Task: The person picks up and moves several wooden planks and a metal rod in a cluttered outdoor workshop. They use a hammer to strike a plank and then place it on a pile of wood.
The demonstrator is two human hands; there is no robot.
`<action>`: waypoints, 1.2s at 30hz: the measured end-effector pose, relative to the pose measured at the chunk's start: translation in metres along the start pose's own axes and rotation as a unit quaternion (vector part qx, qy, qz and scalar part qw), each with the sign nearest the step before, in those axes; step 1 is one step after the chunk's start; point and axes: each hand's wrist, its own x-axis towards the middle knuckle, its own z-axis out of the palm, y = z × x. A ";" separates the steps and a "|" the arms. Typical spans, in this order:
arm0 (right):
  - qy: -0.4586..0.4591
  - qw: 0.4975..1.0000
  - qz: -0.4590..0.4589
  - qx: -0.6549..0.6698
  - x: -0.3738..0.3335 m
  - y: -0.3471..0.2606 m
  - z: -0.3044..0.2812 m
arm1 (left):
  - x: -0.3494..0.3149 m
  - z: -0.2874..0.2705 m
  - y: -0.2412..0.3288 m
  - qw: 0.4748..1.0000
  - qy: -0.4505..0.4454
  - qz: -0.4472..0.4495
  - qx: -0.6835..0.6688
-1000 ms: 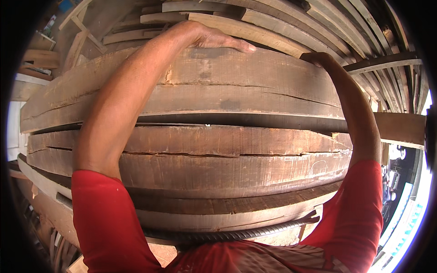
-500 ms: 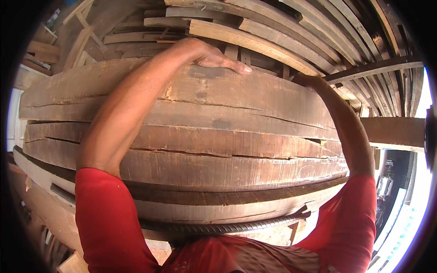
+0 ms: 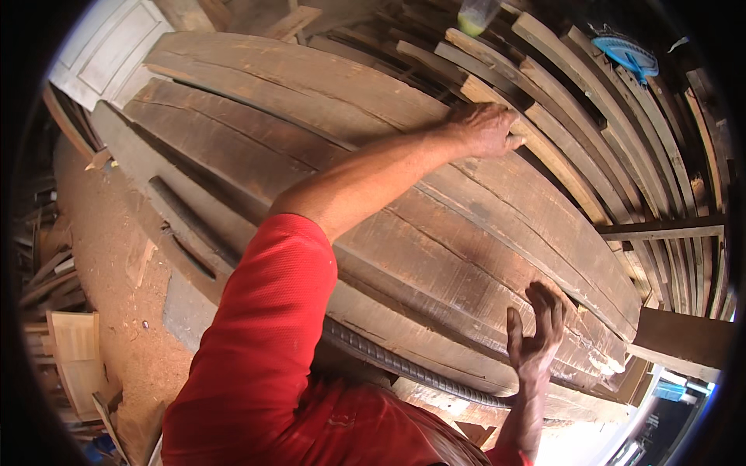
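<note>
Thick brown wooden beams (image 3: 458, 225), cracked along their length, lie side by side in front of me. My left hand (image 3: 483, 130) is at the far edge of the farthest beam, its fingers curled over that edge; their undersides are hidden. Above the right part of the beams, my right hand (image 3: 536, 330) is raised with its fingers apart and nothing in them. A dark ribbed bar (image 3: 412, 375) runs along the near side, close to my body.
Many long planks (image 3: 606, 140) are stacked beyond the beams, with a blue brush-like object (image 3: 625, 54) lying on them. A white panelled door (image 3: 109, 50) stands at the far left. Sawdust covers the floor (image 3: 109, 225) at left, beside scrap wood (image 3: 74, 342).
My right hand has come off the beams' far edge and back toward me, opening. My left hand stays by that edge, fingers more curled. The view has turned, so the beams slant.
</note>
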 end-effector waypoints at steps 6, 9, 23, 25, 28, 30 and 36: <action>0.056 0.981 0.181 0.043 -0.122 -0.021 0.005 | -0.105 0.017 0.020 0.989 0.128 0.067 0.019; 0.055 0.971 0.233 -0.002 -0.172 -0.037 0.011 | -0.200 -0.003 0.071 0.992 0.061 0.042 -0.099; 0.136 0.983 0.094 -0.084 -0.234 -0.042 0.059 | -0.554 0.015 0.128 0.945 0.248 -0.197 0.074; 0.153 0.980 0.094 -0.089 -0.238 -0.035 0.066 | -0.568 0.031 0.124 0.934 0.223 -0.262 0.098; 0.159 0.979 0.088 -0.088 -0.239 -0.035 0.067 | -0.587 0.059 0.116 0.939 0.176 -0.273 0.112; 0.157 0.980 0.086 -0.088 -0.239 -0.037 0.066 | -0.592 0.069 0.111 0.941 0.177 -0.252 0.139; 0.172 0.978 0.068 -0.094 -0.240 -0.040 0.066 | -0.598 0.071 0.107 0.943 0.186 -0.239 0.135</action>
